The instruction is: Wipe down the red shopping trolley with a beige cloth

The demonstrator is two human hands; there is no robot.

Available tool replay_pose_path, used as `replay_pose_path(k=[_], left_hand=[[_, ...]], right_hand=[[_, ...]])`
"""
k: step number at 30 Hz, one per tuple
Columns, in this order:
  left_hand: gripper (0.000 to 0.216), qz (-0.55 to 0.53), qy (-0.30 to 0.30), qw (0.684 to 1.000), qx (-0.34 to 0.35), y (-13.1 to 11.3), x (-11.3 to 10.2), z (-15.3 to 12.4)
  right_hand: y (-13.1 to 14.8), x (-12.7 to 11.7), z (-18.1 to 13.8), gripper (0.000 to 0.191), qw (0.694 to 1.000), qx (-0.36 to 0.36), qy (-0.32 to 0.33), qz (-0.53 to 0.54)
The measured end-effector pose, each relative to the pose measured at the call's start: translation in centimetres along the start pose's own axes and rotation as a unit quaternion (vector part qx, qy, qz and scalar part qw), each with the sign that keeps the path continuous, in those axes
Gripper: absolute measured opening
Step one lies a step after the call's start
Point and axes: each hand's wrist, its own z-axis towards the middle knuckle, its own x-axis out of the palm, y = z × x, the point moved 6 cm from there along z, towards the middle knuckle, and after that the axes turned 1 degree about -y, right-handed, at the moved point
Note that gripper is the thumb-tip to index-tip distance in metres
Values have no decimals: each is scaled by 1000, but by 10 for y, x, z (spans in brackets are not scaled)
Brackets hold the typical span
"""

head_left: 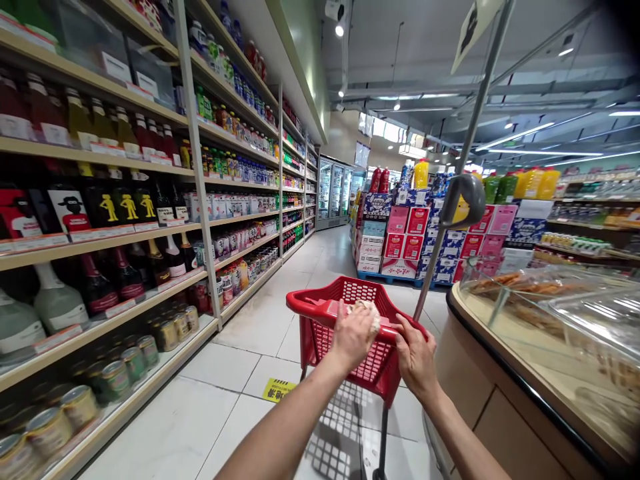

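A red plastic shopping cart (313, 308) stands in front of me in the aisle, with its handle towards me. My left hand (350, 337) is closed over a crumpled whitish cloth (367, 312) and presses it on the middle of the handle. At the right end of the same handle, my right hand (416, 353) is wrapped round the bar, with its fingers over the top. Part of the cloth is hidden beneath the left fingers. What lies in the basket, if anything, is mostly covered by my hands.
Shelves of bottles and cans (135, 230) line the left side. A curved counter (470, 373) with clear covers stands close on the right, by a metal pole (434, 257). Stacked drink boxes (403, 243) stand ahead. A yellow floor sign (277, 389) marks the tiles.
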Motion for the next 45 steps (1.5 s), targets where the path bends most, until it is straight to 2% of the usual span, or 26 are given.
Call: replay_pose_path(k=[2, 5, 7, 8, 11, 13, 15, 18, 20, 22, 24, 26, 28, 29, 31, 34, 36, 40, 41, 42, 45], left_hand=[[29, 4, 3, 1000, -5, 1, -2, 2], [30, 37, -21, 992, -115, 28, -16, 1], [31, 50, -27, 987, -148, 32, -17, 1], [31, 49, -22, 990, -130, 25, -13, 2], [32, 26, 2, 1000, -1, -9, 5, 2], [31, 13, -4, 999, 36, -12, 6, -2], [30, 19, -34, 999, -1, 9, -4, -7], [29, 49, -91, 988, -113, 45, -21, -17], [30, 47, -100, 989, -99, 43, -21, -19], [30, 27, -86, 996, -23, 29, -16, -19], [30, 22, -71, 997, 25, 26, -16, -20], [30, 54, -78, 995, -6, 46, -25, -23], [30, 95, -108, 985, -90, 72, -37, -29], [30, 101, -114, 982, -111, 78, -39, -31], [30, 86, -107, 986, -95, 70, -33, -30], [30, 33, -78, 996, -11, 32, -13, -23], [30, 15, -63, 998, 2, 18, -8, -16], [32, 22, -59, 989, -131, 31, -14, -4], [33, 19, -52, 988, -142, 29, -14, -2], [33, 11, -36, 991, -126, 20, -11, 1], [34, -36, 37, 999, 3, -19, 3, 9]], right_hand=[[-2, -2, -1, 43, 1000, -6, 5, -1], [-5, -5, -1, 43, 1000, -4, 5, 4], [-5, -6, -1, 43, 1000, 2, -1, 9], [-4, -6, -2, 43, 1000, 3, -4, 10], [-4, -6, -2, 44, 1000, -1, -10, 5], [-5, -7, -3, 43, 1000, -5, -8, -1], [-5, -8, -3, 41, 1000, -6, -7, -2], [-4, -9, -4, 40, 1000, 2, -16, 0], [-3, -9, -4, 40, 1000, 7, -22, -2], [-3, -9, -4, 40, 1000, 1, -16, -5], [-3, -10, -5, 39, 1000, -10, -7, -9], [-4, -11, -5, 37, 1000, -19, -6, -13], [-5, -13, -6, 37, 1000, -20, -15, -15], [-4, -14, -6, 38, 1000, -20, -21, -13], [-4, -15, -7, 39, 999, -16, -32, -10], [-4, -16, -7, 39, 999, -14, -33, -10], [-4, -17, -7, 38, 999, -16, -27, -13], [-2, -18, -8, 38, 1000, -14, -22, -13], [-1, -18, -8, 38, 1000, -13, -23, -13], [0, -18, -8, 38, 1000, -11, -24, -14], [-2, -18, -7, 38, 1000, -15, -17, -20]])
